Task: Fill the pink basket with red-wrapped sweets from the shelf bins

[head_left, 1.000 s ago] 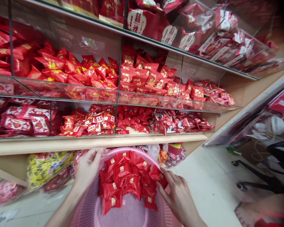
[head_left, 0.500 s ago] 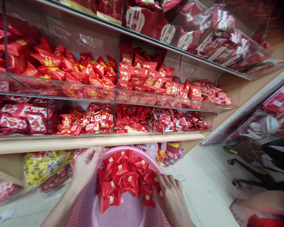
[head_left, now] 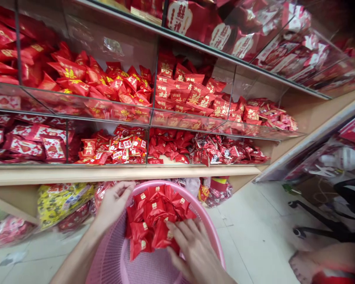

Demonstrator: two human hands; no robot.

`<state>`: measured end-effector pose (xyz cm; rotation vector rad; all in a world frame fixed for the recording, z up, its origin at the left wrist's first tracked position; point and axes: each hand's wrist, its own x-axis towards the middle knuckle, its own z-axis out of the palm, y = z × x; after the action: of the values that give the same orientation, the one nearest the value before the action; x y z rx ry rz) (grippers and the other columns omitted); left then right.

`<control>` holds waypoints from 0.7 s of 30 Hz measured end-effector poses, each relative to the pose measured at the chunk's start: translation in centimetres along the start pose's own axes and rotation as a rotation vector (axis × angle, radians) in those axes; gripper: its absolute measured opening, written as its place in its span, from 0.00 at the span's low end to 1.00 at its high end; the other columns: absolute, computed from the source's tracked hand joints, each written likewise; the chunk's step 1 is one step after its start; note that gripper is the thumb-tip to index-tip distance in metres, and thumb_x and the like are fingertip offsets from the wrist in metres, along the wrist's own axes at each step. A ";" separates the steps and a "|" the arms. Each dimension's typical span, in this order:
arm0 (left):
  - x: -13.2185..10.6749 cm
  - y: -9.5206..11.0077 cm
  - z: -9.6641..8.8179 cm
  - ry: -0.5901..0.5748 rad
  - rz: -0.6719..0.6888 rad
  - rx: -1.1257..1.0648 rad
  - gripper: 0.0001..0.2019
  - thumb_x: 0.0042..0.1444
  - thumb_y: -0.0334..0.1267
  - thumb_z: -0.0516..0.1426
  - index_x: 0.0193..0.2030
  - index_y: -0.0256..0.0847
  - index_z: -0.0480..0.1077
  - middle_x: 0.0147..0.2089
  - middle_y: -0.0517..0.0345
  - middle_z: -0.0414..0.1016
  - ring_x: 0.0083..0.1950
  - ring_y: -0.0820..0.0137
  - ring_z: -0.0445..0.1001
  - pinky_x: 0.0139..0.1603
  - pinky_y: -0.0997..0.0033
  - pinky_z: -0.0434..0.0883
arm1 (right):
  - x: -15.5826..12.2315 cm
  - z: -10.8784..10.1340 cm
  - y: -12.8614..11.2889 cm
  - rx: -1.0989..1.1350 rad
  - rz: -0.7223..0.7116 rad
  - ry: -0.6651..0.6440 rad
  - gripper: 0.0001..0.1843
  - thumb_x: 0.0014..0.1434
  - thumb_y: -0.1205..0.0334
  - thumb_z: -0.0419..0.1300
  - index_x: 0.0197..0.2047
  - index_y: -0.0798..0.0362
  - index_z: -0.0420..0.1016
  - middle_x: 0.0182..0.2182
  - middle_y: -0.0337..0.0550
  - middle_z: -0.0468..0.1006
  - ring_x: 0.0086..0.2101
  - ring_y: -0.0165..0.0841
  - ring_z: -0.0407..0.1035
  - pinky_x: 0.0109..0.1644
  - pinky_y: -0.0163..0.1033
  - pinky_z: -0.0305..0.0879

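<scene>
A pink plastic basket point(head_left: 217, 240) with mesh walls stands in front of me. Inside it, toward the far side, lies a heap of small red candy packets point(head_left: 154, 211) with gold characters printed on them. My left hand point(head_left: 115, 203) has its fingers curled over the basket's far left rim. Reaching into the basket from the right, my right hand point(head_left: 192, 246) lies over the near right packets. Its fingers are extended and touch them, with the thumb apart; the packets under the palm are hidden.
Glass-fronted shelves point(head_left: 154, 118) ahead hold many red packets in compartments. Under the wooden ledge point(head_left: 106, 173) sit bags of goods, one a yellow bag point(head_left: 65, 201). At right are a chair base point(head_left: 319, 228) and another person's bare foot point(head_left: 301, 266) on the tiled floor.
My right hand has moved left from the basket's right side onto the packets, and the packets on the right have shifted left. My left hand stays at the rim. The view has shifted slightly.
</scene>
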<state>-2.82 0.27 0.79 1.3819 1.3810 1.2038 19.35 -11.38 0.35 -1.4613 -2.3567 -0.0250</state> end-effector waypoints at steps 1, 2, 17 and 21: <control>0.0 0.0 0.0 -0.005 0.001 -0.003 0.13 0.46 0.46 0.57 0.32 0.37 0.74 0.36 0.51 0.79 0.41 0.61 0.75 0.45 0.64 0.69 | 0.7 0.0 -0.6 0.015 -0.047 -0.015 0.22 0.58 0.58 0.54 0.56 0.49 0.62 0.43 0.43 0.75 0.42 0.39 0.65 0.52 0.49 0.55; 0.0 -0.1 -0.1 -0.008 0.003 -0.007 0.13 0.47 0.46 0.57 0.31 0.38 0.74 0.36 0.52 0.79 0.41 0.61 0.75 0.45 0.63 0.69 | 1.4 0.0 -1.1 0.029 -0.087 -0.027 0.22 0.59 0.58 0.53 0.57 0.49 0.61 0.43 0.42 0.75 0.43 0.39 0.64 0.54 0.49 0.54; 0.1 -0.7 -0.6 -0.044 -0.026 -0.029 0.13 0.48 0.46 0.56 0.32 0.38 0.73 0.36 0.52 0.78 0.42 0.61 0.74 0.47 0.62 0.68 | 4.7 -1.0 -0.6 0.098 -0.125 -0.106 0.21 0.61 0.55 0.51 0.57 0.47 0.61 0.46 0.40 0.73 0.47 0.36 0.62 0.56 0.46 0.52; 0.1 -0.7 -0.5 -0.048 -0.029 -0.031 0.14 0.47 0.47 0.56 0.33 0.37 0.73 0.38 0.50 0.78 0.43 0.60 0.74 0.47 0.62 0.68 | 4.2 -1.5 3.1 0.024 0.104 -0.011 0.19 0.60 0.60 0.53 0.54 0.49 0.64 0.44 0.44 0.73 0.43 0.38 0.64 0.48 0.46 0.57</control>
<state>-3.46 0.37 0.26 1.3560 1.3391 1.1619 20.85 -6.66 2.52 -1.5742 -2.2781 0.0384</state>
